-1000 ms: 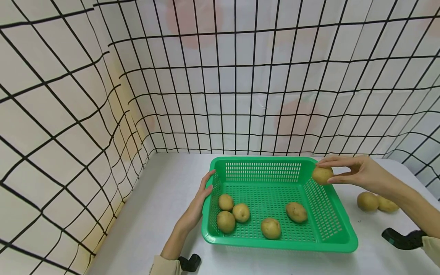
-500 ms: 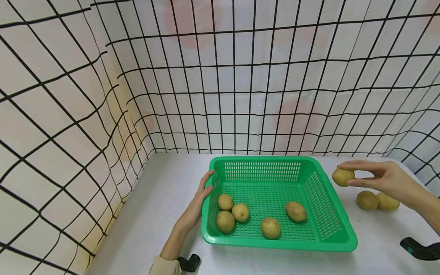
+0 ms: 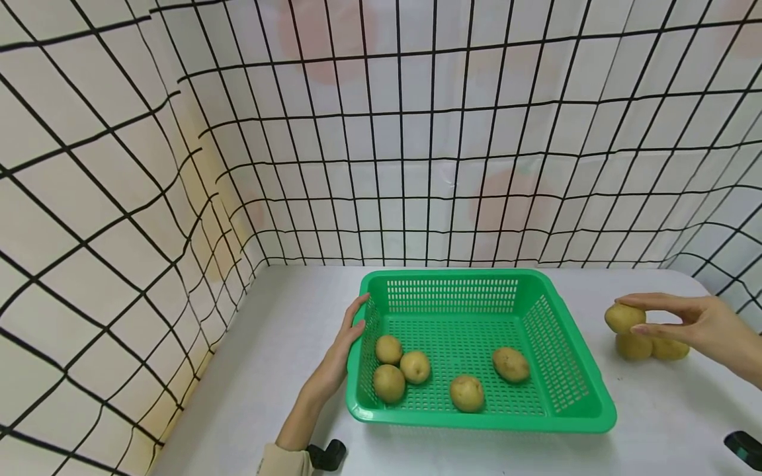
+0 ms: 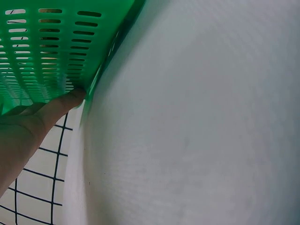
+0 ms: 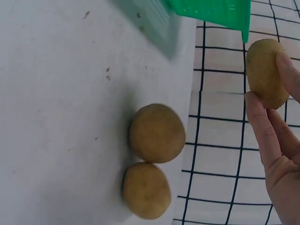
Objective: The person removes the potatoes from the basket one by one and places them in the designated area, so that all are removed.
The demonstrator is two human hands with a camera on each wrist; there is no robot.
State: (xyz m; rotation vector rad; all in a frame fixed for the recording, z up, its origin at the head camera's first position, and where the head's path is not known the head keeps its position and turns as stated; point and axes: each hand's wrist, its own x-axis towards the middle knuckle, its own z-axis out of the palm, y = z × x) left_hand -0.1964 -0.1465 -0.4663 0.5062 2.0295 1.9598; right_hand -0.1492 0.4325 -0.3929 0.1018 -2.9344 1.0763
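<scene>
Hands: right (image 3: 705, 327) pinches potato (image 3: 624, 318) above two potatoes (image 3: 634, 346); left (image 3: 339, 354), fingers straight, touches basket (image 3: 595, 403).

Head view looks down over the green basket (image 3: 571, 390) — both wrist views sit close, sharing it.

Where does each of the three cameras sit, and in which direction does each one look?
Head: sits high, looks forward and down at the green basket on the table; both forearms and hands show.
Left wrist: sits low beside the left hand, looks along the table at the basket wall; fingers show.
Right wrist: sits by the right hand, looks at the held potato and two potatoes on the table; fingers show.
Shared: the basket appears in all three.
</scene>
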